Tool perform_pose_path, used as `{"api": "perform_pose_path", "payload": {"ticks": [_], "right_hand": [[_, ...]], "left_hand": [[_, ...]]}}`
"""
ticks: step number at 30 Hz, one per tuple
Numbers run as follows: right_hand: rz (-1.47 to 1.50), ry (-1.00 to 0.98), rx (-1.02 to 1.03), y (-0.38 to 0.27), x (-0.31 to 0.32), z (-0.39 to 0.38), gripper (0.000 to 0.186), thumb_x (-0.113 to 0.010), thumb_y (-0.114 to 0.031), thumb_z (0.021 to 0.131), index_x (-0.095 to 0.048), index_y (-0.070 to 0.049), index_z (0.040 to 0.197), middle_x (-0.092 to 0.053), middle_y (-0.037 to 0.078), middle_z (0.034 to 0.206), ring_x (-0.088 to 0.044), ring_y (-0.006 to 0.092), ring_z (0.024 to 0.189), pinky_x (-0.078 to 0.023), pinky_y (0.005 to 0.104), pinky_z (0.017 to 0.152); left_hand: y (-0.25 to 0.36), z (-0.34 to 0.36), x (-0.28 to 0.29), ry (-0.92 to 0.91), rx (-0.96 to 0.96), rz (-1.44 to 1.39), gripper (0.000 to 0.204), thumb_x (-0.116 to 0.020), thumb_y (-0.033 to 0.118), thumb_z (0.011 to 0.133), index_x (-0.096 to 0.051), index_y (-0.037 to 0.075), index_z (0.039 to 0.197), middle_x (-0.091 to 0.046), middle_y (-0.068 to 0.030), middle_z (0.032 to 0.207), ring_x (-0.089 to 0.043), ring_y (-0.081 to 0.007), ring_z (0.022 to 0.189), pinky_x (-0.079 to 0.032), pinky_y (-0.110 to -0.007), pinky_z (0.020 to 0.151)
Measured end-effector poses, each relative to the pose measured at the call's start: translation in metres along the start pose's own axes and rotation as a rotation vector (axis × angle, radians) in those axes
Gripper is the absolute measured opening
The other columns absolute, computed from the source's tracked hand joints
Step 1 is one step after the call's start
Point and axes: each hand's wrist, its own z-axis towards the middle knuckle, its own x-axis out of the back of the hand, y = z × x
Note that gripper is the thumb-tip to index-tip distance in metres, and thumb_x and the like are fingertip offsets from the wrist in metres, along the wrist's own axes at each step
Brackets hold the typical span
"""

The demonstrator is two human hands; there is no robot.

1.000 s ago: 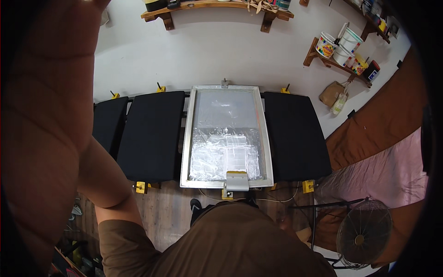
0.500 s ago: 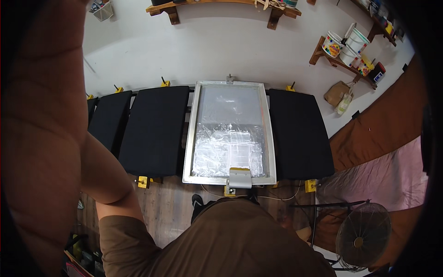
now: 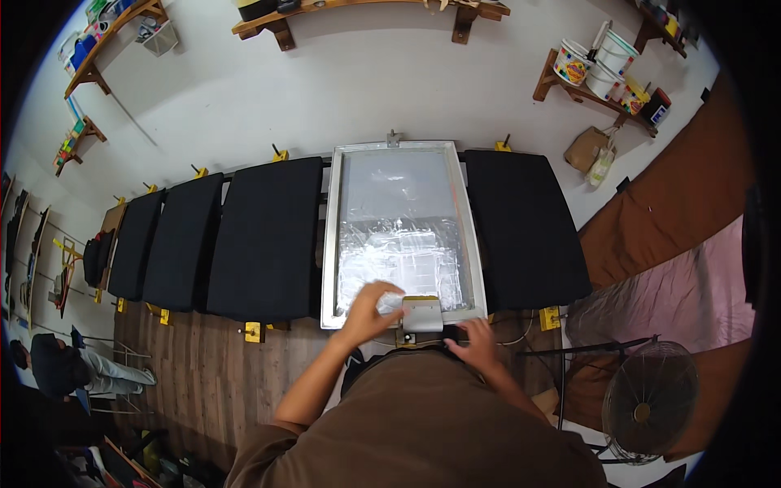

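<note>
Centrally, a metal-framed printing screen (image 3: 400, 232) lies flat on the bench, its mesh grey and shiny with wrinkled film over the near half. Left hand (image 3: 368, 307) rests on the near left part of the screen, fingers (image 3: 382, 293) bent and resting on the mesh, holding nothing. A small grey and yellow clamp block (image 3: 422, 312) sits at the middle of the near frame edge, just beside that hand. Right hand (image 3: 477, 343) lies below the near right corner of the frame, fingers spread and flat, gripping nothing. Black pads flank the screen: one (image 3: 525, 228) to the right, a row (image 3: 220, 240) to the left. Paint buckets (image 3: 598, 61) stand on a wall shelf at upper right. A fan (image 3: 648, 400) stands at lower right.
</note>
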Motion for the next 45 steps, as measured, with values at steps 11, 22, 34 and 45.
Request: {"api": "perform_pose_path", "payload": {"ticks": [11, 22, 34, 45], "right_hand": [[-0.051, -0.410, 0.255, -0.011, -0.033, 0.086, 0.051, -0.077, -0.018, 0.070, -0.060, -0.006, 0.117, -0.063, 0.012, 0.120, -0.057, 0.0291, 0.117, -0.044, 0.0423, 0.098], [-0.204, -0.571, 0.022, 0.007, -0.045, 0.174, 0.018, -0.074, -0.017, 0.071, -0.070, -0.003, 0.082, -0.070, 0.021, 0.087, -0.068, 0.0401, 0.090, -0.055, 0.0487, 0.083], [-0.150, -0.537, 0.049, -0.003, -0.038, 0.128, 0.025, -0.076, -0.016, 0.068, -0.072, -0.003, 0.089, -0.070, 0.020, 0.089, -0.068, 0.0393, 0.087, -0.056, 0.0466, 0.081], [-0.218, -0.316, -0.036, 0.017, -0.068, 0.167, 0.022, -0.072, -0.009, 0.068, -0.066, -0.007, 0.089, -0.068, 0.016, 0.094, -0.066, 0.0380, 0.093, -0.055, 0.0485, 0.081]], "left_hand": [[-0.040, -0.011, -0.091, -0.248, -0.146, 0.642, 0.033, -0.074, 0.017, 0.071, -0.065, 0.001, 0.098, -0.066, -0.0152, 0.104, -0.066, -0.0313, 0.101, -0.050, -0.042, 0.088], [-0.059, 0.071, -0.088, -0.275, 0.084, 0.706, 0.017, -0.070, 0.021, 0.079, -0.070, 0.005, 0.084, -0.072, -0.0162, 0.079, -0.072, -0.0330, 0.071, -0.058, -0.044, 0.063], [-0.029, 0.047, -0.079, -0.500, 0.163, 0.714, 0.016, -0.071, 0.020, 0.074, -0.075, 0.007, 0.082, -0.073, -0.0189, 0.084, -0.073, -0.0333, 0.080, -0.059, -0.042, 0.071], [-0.070, 0.084, -0.092, -0.355, 0.065, 0.660, 0.016, -0.070, 0.014, 0.072, -0.076, 0.009, 0.086, -0.072, -0.0169, 0.090, -0.071, -0.0341, 0.085, -0.059, -0.044, 0.072]]}}
